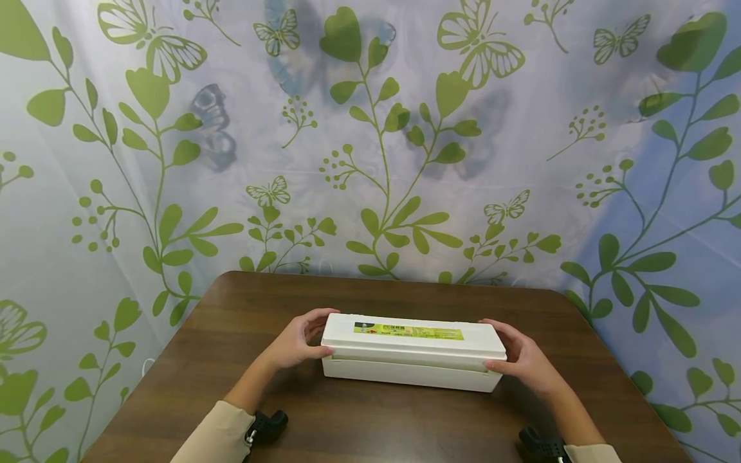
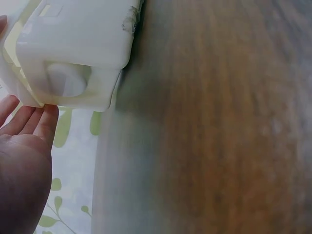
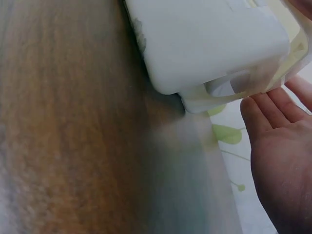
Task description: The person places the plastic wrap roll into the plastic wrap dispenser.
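A long white cling film dispenser (image 1: 411, 377) lies across the middle of the table, with a yellow-green label on its lid (image 1: 338, 328). My left hand (image 1: 297, 341) grips the lid's left end, thumb in front and fingers behind. At the opposite end, my right hand (image 1: 525, 357) holds the lid the same way. Between lid and body runs a narrow gap, visible in both wrist views. Through an opening in each end of the body, the end of a white roll (image 2: 67, 80) shows. The rest of the roll is hidden inside.
The dark wooden table (image 1: 370, 424) has rounded far corners. Right behind its back edge hangs a curtain (image 1: 393, 193) printed with green leaves and butterflies. A black strap mount (image 1: 267, 427) sits on each wrist.
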`<state>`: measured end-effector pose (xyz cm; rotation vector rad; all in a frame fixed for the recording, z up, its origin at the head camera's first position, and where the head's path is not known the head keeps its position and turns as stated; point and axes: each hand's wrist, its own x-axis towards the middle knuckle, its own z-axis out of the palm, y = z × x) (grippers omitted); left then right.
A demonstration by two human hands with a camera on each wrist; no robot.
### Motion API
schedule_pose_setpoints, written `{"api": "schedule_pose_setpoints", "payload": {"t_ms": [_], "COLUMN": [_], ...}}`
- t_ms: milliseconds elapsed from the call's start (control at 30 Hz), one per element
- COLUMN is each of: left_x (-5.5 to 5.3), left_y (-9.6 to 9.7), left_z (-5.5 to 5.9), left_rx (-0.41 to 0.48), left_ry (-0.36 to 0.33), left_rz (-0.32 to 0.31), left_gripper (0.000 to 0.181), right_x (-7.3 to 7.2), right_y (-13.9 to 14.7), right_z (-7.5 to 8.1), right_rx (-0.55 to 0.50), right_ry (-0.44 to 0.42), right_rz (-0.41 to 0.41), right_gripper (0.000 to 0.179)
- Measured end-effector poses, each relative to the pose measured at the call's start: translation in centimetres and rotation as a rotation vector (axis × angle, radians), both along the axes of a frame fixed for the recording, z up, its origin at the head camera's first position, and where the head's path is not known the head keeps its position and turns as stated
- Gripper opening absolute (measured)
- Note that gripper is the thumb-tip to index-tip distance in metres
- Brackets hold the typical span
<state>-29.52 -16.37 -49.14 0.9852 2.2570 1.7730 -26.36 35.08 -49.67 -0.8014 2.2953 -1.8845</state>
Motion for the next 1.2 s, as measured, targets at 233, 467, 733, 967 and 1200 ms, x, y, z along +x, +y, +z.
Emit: {"api": "schedule_pose_setpoints", "payload": {"t_ms": [233, 467, 733, 967, 1200], "left_x": [0.16, 0.07, 0.16, 0.0, -0.15], "left_y": [0.08, 0.01, -0.23, -0.44, -0.76], "left_z": [-0.18, -0.31, -0.07, 0.0, 0.15], "left_rx": [-0.007, -0.039, -0.053, -0.063, -0.094], "left_ry": [0.003, -0.001, 0.007, 0.001, -0.027], "left_rz": [0.004, 0.002, -0.006, -0.033, -0.051], "left_gripper": [0.074, 0.075, 0.073, 0.071, 0.072], "right_x": [0.06, 0.53, 0.73, 0.65, 0.6], "right_y": [0.15, 0.08, -0.13, -0.09, -0.01], "right_z": [-0.41, -0.59, -0.52, -0.39, -0.31], "right_rx": [-0.013, 0.023, 0.039, 0.051, 0.057], "right_ry": [-0.023, -0.048, -0.068, -0.069, -0.062], "right_rz": [0.011, -0.024, -0.038, -0.025, -0.01], "right_gripper": [0.076, 0.077, 0.078, 0.079, 0.079]}}
